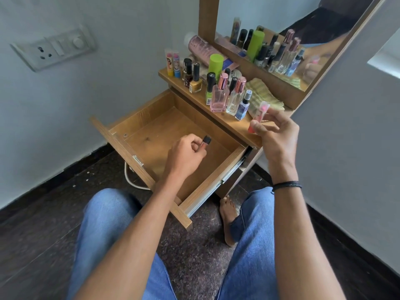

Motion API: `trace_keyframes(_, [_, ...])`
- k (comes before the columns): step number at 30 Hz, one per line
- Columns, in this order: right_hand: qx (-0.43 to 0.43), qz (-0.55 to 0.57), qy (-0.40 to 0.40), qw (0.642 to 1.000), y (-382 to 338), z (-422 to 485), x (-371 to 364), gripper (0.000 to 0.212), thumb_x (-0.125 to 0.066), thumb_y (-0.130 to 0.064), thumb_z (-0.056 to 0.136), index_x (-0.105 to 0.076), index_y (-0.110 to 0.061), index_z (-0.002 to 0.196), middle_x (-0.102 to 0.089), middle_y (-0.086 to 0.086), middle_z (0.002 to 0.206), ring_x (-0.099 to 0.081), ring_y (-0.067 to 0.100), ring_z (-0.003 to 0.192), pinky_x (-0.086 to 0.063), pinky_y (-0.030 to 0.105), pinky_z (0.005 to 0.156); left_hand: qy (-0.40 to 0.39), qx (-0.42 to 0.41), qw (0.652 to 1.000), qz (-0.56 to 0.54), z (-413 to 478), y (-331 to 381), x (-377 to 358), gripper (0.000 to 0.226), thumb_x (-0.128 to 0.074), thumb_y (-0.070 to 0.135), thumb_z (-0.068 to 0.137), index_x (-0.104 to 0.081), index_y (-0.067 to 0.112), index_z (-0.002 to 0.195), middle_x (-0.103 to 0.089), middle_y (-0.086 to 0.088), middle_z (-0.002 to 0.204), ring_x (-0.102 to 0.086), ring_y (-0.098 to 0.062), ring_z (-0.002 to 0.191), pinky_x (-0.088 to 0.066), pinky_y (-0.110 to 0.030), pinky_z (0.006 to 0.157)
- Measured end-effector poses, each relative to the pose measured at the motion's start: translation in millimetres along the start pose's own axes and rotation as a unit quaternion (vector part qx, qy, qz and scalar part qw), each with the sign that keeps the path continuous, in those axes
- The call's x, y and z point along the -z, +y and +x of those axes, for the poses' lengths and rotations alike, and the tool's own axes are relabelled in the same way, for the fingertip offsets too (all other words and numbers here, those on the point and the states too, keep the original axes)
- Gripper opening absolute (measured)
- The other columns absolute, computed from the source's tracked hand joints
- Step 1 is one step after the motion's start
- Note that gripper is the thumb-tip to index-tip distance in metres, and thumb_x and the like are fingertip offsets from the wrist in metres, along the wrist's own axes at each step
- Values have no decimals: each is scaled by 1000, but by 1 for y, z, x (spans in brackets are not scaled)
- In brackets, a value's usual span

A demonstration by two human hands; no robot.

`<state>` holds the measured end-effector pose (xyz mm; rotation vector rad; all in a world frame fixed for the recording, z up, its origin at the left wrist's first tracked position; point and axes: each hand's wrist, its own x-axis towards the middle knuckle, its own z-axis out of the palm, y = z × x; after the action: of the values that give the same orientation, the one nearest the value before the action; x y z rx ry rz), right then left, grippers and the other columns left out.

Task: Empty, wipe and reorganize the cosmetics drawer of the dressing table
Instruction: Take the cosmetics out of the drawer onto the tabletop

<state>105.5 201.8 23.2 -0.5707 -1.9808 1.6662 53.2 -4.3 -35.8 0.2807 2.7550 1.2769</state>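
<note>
My left hand point(186, 153) curls above the open wooden drawer point(140, 119), pinching a small black-capped cosmetic point(204, 142). My raised right hand point(276, 135) pinches a clear pink tube point(258, 118), its other fingers loosely spread.

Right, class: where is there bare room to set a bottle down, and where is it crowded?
The drawer floor is bare between its walls, all around the left hand. The shelf has only a thin bare strip along its front edge, before the perfume bottles. Behind that, polish bottles and cloth crowd it.
</note>
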Motion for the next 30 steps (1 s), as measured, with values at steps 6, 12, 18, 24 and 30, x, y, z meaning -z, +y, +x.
trace_keyframes(6, [54, -105, 26, 993, 8, -6, -16, 30, -81, -6, 84, -70, -15, 110, -74, -1, 106, -74, 8, 91, -63, 39, 82, 45, -30, 991, -121, -1, 8, 8, 20, -79, 22, 84, -70, 21, 102, -72, 12, 92, -68, -1, 83, -55, -17, 70])
trace_keyframes(12, [81, -126, 38, 988, 14, -8, -18, 34, -84, -9, 82, -66, -26, 104, -73, -14, 99, -71, -3, 90, -62, 32, 85, 102, -47, 974, -196, 3, 32, 10, 21, -80, 20, 81, -71, 21, 101, -72, 14, 91, -68, 0, 84, -55, -14, 72])
trace_keyframes(18, [99, -130, 26, 986, 16, -7, -18, 47, -87, -11, 79, -64, -30, 115, -71, -17, 96, -72, -1, 90, -61, 30, 87, 123, -83, 974, -170, 18, 69, -4, 22, -80, 22, 82, -72, 16, 102, -73, 10, 92, -67, 0, 82, -58, -21, 71])
trace_keyframes(24, [107, -124, 13, 986, 17, -5, -14, 49, -87, -11, 79, -61, -31, 114, -68, -17, 97, -70, -4, 88, -59, 22, 85, 118, -78, 983, -117, 28, 79, -21, 28, -82, 23, 83, -72, 16, 107, -75, 4, 103, -69, -11, 94, -60, -37, 81])
trace_keyframes(30, [105, -114, 8, 988, 17, -4, -11, 47, -86, -9, 80, -61, -30, 112, -69, -11, 98, -71, 3, 92, -59, 21, 85, 116, -86, 983, -112, 30, 82, -29, 23, -82, 21, 83, -72, 15, 103, -74, 4, 98, -69, -8, 87, -60, -29, 74])
